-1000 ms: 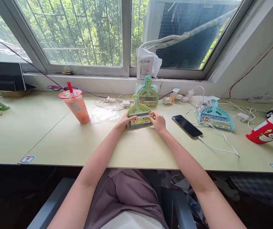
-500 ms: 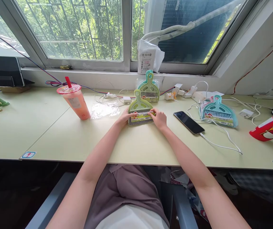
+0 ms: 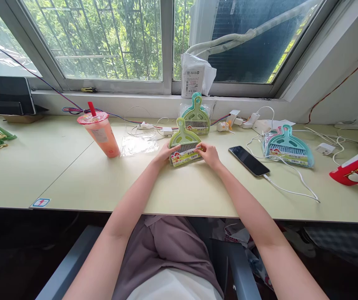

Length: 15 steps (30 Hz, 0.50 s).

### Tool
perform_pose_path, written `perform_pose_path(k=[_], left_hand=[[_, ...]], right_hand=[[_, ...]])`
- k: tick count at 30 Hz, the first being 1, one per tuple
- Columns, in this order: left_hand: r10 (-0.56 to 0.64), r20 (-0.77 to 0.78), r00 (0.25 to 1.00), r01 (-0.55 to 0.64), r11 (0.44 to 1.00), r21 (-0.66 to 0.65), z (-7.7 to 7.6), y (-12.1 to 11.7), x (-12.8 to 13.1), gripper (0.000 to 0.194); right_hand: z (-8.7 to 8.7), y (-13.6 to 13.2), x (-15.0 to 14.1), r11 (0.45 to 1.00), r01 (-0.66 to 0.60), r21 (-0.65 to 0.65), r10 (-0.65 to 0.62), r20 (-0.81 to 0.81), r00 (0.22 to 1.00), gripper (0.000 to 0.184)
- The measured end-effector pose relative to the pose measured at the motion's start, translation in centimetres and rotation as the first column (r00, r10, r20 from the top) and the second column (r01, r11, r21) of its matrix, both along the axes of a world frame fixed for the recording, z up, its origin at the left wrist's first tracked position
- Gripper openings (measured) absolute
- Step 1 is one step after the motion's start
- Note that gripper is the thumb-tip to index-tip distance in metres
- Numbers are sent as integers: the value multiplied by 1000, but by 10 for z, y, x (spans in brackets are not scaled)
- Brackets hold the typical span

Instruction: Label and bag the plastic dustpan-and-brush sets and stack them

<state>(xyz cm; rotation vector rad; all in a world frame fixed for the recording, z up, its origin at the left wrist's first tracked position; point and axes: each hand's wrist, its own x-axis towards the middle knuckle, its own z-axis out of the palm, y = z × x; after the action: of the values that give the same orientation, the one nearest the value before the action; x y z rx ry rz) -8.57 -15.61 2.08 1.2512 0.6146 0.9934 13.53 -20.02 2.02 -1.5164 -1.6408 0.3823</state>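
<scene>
Gripping the green brush-and-dustpan set [image 3: 182,136] from both sides: left hand [image 3: 165,153] on its left edge, right hand [image 3: 208,154] pinching the right edge at the printed label [image 3: 185,156]. Set is at the table's [image 3: 182,189] middle, handle pointing toward the window, label across the bristles. Just behind it, stacked sets [image 3: 195,116] lean near the sill. Left of the hands: clear plastic wrap [image 3: 139,146], then a tilted pink drink cup [image 3: 100,134]. Right: black phone [image 3: 248,161] on a white cable, teal set [image 3: 288,148] beyond, red cup [image 3: 357,167] at far right.
</scene>
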Motion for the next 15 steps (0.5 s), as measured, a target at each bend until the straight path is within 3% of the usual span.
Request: perform_pose_path(k=[3,6,10,12,15], left_hand=[[12,17,1000,-11,999,-30,-2,2,1,69],[17,34,999,-16,1000,-22,-3,3,1,73],[4,29,1000,-5,1000,12,-2,2,1,80],[3,26,1000,-4,1000,16,-1,1,1,78],[0,15,1000,-1,999,33,-2,2,1,74]], right_hand=[[3,2,5,990,-140,9,139,-215,967,43],[1,2,3,988,-153,-10,143,-297,944,48],[-4,0,-4,998,55,-16,-55,-17,998,40],[-5,-2,-7,992,128,19,-130,131,983,35],[-4,-4,-8,983,176,46,-182,209,961,33]])
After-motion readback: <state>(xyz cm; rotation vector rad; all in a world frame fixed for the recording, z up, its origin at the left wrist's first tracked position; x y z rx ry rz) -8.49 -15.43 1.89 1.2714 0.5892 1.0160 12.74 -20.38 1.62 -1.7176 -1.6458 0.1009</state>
